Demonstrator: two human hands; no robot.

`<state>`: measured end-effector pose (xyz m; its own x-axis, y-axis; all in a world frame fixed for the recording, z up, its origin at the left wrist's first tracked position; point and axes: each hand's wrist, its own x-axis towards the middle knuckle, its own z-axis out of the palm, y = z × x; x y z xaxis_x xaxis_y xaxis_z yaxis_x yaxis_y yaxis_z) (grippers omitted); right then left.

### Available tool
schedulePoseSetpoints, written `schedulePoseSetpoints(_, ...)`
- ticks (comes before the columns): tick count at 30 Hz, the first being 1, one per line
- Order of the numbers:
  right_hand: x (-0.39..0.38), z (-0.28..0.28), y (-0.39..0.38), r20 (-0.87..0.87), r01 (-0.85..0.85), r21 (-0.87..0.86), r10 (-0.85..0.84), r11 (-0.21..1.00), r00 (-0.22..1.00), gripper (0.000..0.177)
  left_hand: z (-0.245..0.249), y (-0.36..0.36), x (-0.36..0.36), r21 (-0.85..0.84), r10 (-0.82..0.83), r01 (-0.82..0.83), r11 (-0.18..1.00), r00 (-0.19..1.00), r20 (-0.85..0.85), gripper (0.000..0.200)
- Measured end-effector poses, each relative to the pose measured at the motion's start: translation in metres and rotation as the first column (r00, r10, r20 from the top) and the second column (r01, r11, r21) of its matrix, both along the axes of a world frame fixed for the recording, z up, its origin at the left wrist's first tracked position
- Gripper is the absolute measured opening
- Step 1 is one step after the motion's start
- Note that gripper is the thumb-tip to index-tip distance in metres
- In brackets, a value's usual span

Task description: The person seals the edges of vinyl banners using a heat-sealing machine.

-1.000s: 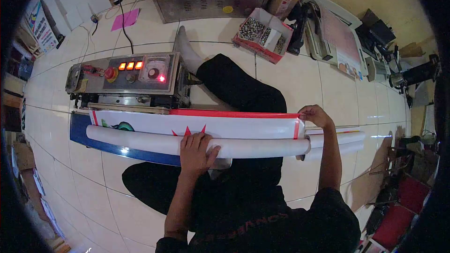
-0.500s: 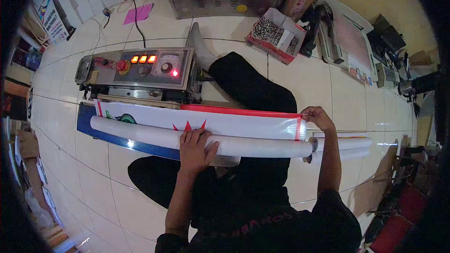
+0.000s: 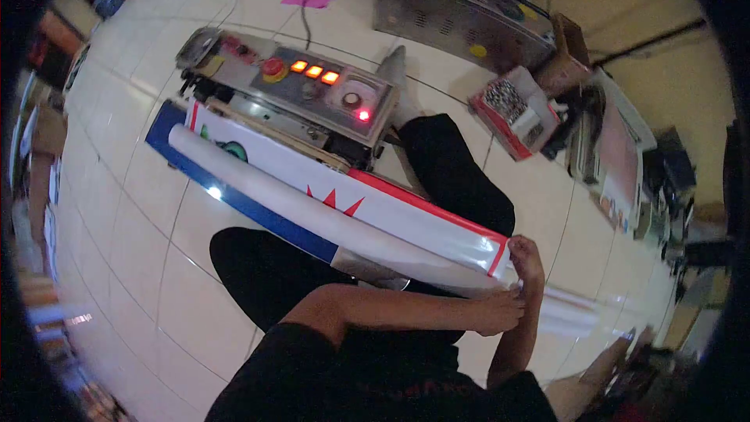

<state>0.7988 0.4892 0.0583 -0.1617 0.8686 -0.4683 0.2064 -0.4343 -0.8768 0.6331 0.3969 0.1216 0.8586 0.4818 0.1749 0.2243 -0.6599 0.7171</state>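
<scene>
The head view showed, at the far left, a blue strip (image 3: pixel 162 133) lying slantwise under a long white roll (image 3: pixel 336 233), which it probably kept up off the tiles at that end. Just above stood a machine (image 3: pixel 289 94) with lit switches; the banner (image 3: pixel 414 225), printed with red spikes and edged in red, ran between the machine's front and the roll, its left part right up against the machine, likely so that its border lay along it. The roll partly covered the spikes, seemingly because it was the rest of the banner wound up to save room. A bent leg (image 3: pixel 461 164) passed behind the red edge. Farther right, the left hand (image 3: pixel 500 312) reached across the lap to the roll's right end, close to the other wrist; its fingers were too blurred to tell whether they gripped. The right hand (image 3: pixel 527 258) pinched the banner's right corner, apparently to hold the border straight. Beyond it, more white rolls (image 3: pixel 566 311) lay on the floor (image 3: pixel 582 234).
</scene>
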Motion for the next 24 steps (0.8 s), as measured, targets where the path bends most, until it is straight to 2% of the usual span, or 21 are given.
schedulePoseSetpoints(1,-0.008,0.01,0.0,-0.014,-0.006,-0.006,0.006,1.0,1.0,0.012,-0.03,0.005,0.024,0.232,-0.105,0.116,0.966,0.993,-0.057,0.019)
schedulePoseSetpoints(2,-0.013,0.016,0.001,-0.029,-0.007,-0.013,0.007,1.0,1.0,0.011,-0.047,0.014,0.036,0.44,-0.194,0.24,0.865,0.97,-0.147,0.016)
schedulePoseSetpoints(3,-0.016,0.016,0.002,-0.027,0.015,-0.04,-0.016,0.999,1.0,0.014,-0.049,0.023,0.035,0.445,-0.169,0.216,0.869,0.975,-0.144,0.016)
schedulePoseSetpoints(5,-0.021,0.024,0.004,-0.047,0.011,-0.044,-0.013,0.999,0.999,0.014,-0.055,0.03,0.032,0.084,-0.374,0.412,0.908,0.883,-0.284,0.025)
schedulePoseSetpoints(6,-0.026,0.029,0.003,-0.073,0.026,-0.051,-0.029,0.998,0.997,0.015,-0.056,0.032,0.033,0.079,-0.369,0.406,0.91,0.884,-0.288,0.025)
schedulePoseSetpoints(8,-0.023,0.028,0.006,-0.103,-0.014,-0.058,0.008,0.998,0.995,0.012,-0.059,0.035,0.035,0.055,-0.288,0.317,0.947,0.913,-0.29,0.02)
schedulePoseSetpoints(11,-0.012,0.007,0.008,-0.003,-0.046,0.046,0.046,0.998,0.999,0.012,-0.064,0.034,0.025,0.011,-0.155,0.167,0.986,0.936,-0.315,0.014)
schedulePoseSetpoints(14,-0.033,0.027,0.007,-0.049,-0.034,0.051,0.037,0.998,0.998,0.013,-0.005,0.052,-0.015,0.005,-0.18,0.189,0.982,0.944,-0.277,0.022)
schedulePoseSetpoints(15,-0.034,0.027,0.007,-0.022,-0.011,0.026,0.011,1.0,1.0,0.014,-0.03,0.043,-0.012,0.226,-0.125,0.161,0.961,0.978,-0.164,0.01)
schedulePoseSetpoints(16,-0.038,0.028,0.006,-0.033,-0.01,0.022,0.01,1.0,0.999,0.014,-0.034,0.044,-0.011,0.221,-0.127,0.164,0.961,0.976,-0.174,0.01)
schedulePoseSetpoints(18,-0.043,0.033,0.007,0.003,-0.01,0.017,0.01,1.0,1.0,0.015,-0.03,0.043,-0.015,0.363,-0.118,0.215,0.907,0.956,-0.27,0.01)
schedulePoseSetpoints(19,-0.036,0.023,0.009,-0.01,-0.039,0.059,0.039,0.998,0.999,0.014,-0.02,0.047,-0.022,0.223,-0.152,0.246,0.943,0.917,-0.369,0.011)
schedulePoseSetpoints(21,-0.044,0.026,0.006,-0.012,-0.022,0.032,0.022,0.999,1.0,0.013,-0.048,0.036,-0.027,0.461,-0.077,0.168,0.872,0.975,-0.21,0.014)
schedulePoseSetpoints(23,-0.044,0.031,0.006,-0.019,-0.02,0.014,0.02,1.0,1.0,0.011,-0.014,0.031,-0.058,0.372,0.071,-0.016,0.928,0.988,-0.134,0.021)
schedulePoseSetpoints(24,-0.04,0.026,0.005,-0.023,-0.018,0.019,0.018,1.0,1.0,0.011,-0.01,0.024,-0.068,0.394,0.212,-0.165,0.904,0.974,-0.079,0.025)
